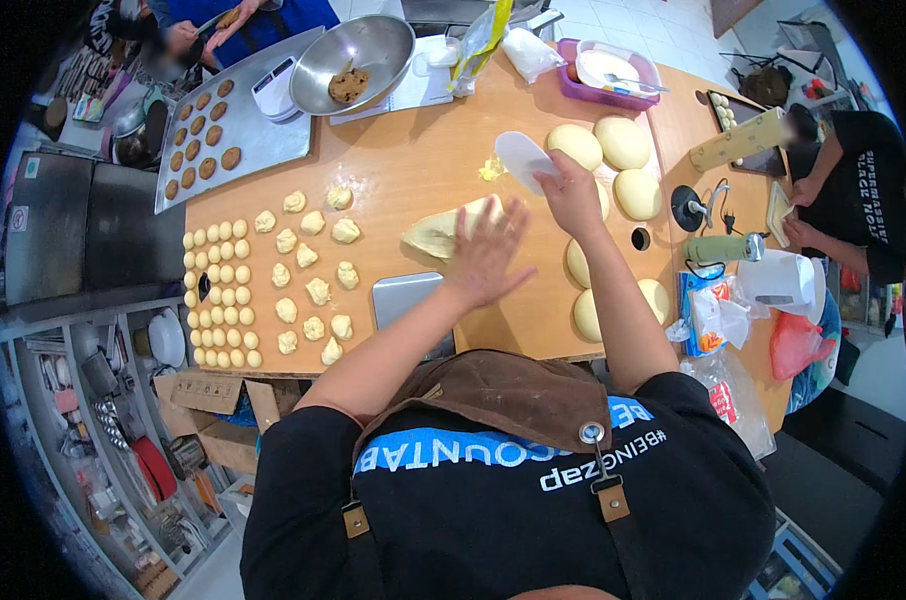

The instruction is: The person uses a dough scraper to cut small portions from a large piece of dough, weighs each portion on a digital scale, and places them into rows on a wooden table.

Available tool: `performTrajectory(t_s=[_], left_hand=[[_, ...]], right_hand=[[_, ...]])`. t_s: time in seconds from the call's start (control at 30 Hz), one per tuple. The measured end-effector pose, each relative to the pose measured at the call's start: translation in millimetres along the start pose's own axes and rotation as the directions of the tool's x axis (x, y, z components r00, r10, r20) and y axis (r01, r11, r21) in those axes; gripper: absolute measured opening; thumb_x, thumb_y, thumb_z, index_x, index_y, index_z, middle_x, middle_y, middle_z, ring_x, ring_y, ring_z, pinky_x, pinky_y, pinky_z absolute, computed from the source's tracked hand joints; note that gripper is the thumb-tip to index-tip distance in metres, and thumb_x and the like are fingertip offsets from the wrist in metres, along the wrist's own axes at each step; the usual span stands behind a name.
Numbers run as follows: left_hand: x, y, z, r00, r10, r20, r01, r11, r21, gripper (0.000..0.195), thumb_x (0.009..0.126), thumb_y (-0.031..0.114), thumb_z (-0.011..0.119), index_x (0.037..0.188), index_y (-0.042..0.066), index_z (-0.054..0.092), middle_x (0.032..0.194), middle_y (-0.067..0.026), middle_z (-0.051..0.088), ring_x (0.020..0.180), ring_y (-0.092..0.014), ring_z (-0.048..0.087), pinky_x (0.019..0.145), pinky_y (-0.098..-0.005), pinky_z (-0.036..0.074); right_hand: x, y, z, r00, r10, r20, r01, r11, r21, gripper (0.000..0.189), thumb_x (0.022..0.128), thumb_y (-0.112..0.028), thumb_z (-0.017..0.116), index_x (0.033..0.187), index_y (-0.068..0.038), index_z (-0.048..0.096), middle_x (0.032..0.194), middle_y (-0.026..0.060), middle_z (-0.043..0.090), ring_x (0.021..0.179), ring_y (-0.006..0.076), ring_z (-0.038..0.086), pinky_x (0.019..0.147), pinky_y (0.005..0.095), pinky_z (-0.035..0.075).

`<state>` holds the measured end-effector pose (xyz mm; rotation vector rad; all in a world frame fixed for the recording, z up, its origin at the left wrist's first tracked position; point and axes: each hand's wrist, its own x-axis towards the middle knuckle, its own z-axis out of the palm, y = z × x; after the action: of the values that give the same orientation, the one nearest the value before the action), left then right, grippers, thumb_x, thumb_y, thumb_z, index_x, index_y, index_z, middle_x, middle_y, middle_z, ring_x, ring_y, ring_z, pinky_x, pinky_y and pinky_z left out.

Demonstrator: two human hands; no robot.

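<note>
My left hand [492, 253], its fingers spread and slightly blurred, is over the right part of a large piece of dough [432, 234] on the wooden table. In my right hand [573, 196] is a white plastic dough scraper [524, 159], raised at an angle. Small yellow crumbs [491, 169] lie near the scraper. Rough dough pieces [312, 223] are scattered left of the large piece, and rows of smooth small dough balls [229, 295] stand at the table's left end. Large round dough balls [637, 194] sit to the right, some partly hidden by my right arm.
A flat scale [408, 292] lies near the front edge, partly under my left forearm. At the back are a metal bowl [378, 56], a baking tray [273, 142] with browned pieces and a purple container [610, 96]. Other people work at the back left and far right.
</note>
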<state>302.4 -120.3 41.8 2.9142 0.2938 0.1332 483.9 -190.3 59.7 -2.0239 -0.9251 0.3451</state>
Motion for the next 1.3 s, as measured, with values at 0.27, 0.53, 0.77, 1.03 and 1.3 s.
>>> performTrajectory(t_s=[0.27, 0.53, 0.77, 1.03, 1.3], left_hand=[[-17.2, -1.9, 84.4, 0.846, -0.062, 0.530, 0.026, 0.997, 0.075, 0.114, 0.072, 0.082, 0.045, 0.153, 0.013, 0.003, 0.159, -0.0107, -0.009, 0.144, -0.036, -0.016, 0.110, -0.0606, -0.012], [1.4, 13.7, 5.8, 0.818, -0.138, 0.558, 0.006, 0.973, 0.232, 0.105, 0.077, 0.072, 0.054, 0.152, 0.011, 0.014, 0.158, -0.0169, -0.001, 0.144, -0.041, -0.010, 0.111, -0.0622, -0.005], [-35.8, -60.4, 60.6, 0.887, -0.375, 0.269, 0.413, 0.905, -0.101, 0.100, 0.080, 0.067, 0.055, 0.152, 0.014, 0.010, 0.157, -0.0184, 0.003, 0.143, -0.044, -0.003, 0.112, -0.0615, -0.001], [-76.6, -35.3, 17.2, 0.954, -0.283, 0.096, 0.295, 0.945, -0.145, 0.090, 0.081, 0.052, 0.064, 0.151, 0.015, 0.020, 0.156, -0.0197, 0.008, 0.143, -0.043, 0.004, 0.111, -0.0628, 0.009], [-186.4, -34.3, 20.2, 0.909, -0.412, -0.065, 0.351, 0.838, -0.418, 0.085, 0.079, 0.033, 0.073, 0.147, 0.010, 0.028, 0.154, -0.0217, 0.016, 0.140, -0.041, 0.019, 0.111, -0.0542, 0.018]], right_hand=[[-37.2, 10.6, -13.5, 0.993, 0.086, -0.080, -0.077, 0.991, 0.113, 0.024, 0.084, -0.008, 0.061, 0.107, -0.003, 0.059, 0.098, 0.0204, 0.064, 0.090, 0.0374, 0.062, 0.075, 0.0410, 0.049], [-67.0, -5.9, -23.9, 0.995, 0.098, -0.032, -0.100, 0.994, -0.034, 0.023, 0.084, -0.007, 0.060, 0.107, -0.005, 0.060, 0.098, 0.0188, 0.065, 0.092, 0.0364, 0.062, 0.077, 0.0426, 0.049], [-37.6, -3.6, -18.6, 0.990, 0.107, 0.093, -0.092, 0.984, -0.153, 0.019, 0.086, -0.009, 0.058, 0.104, -0.006, 0.063, 0.094, 0.0184, 0.067, 0.090, 0.0357, 0.063, 0.076, 0.0434, 0.049], [44.2, -46.0, 82.5, 0.863, -0.026, 0.504, 0.196, 0.938, -0.287, 0.029, 0.082, -0.011, 0.059, 0.110, -0.011, 0.064, 0.099, 0.0145, 0.067, 0.095, 0.0334, 0.064, 0.082, 0.0426, 0.050], [81.7, -62.2, 220.4, 0.561, -0.021, 0.827, 0.578, 0.725, -0.375, 0.043, 0.077, -0.010, 0.063, 0.120, -0.018, 0.062, 0.113, 0.0059, 0.065, 0.105, 0.0272, 0.062, 0.086, 0.0400, 0.050]])
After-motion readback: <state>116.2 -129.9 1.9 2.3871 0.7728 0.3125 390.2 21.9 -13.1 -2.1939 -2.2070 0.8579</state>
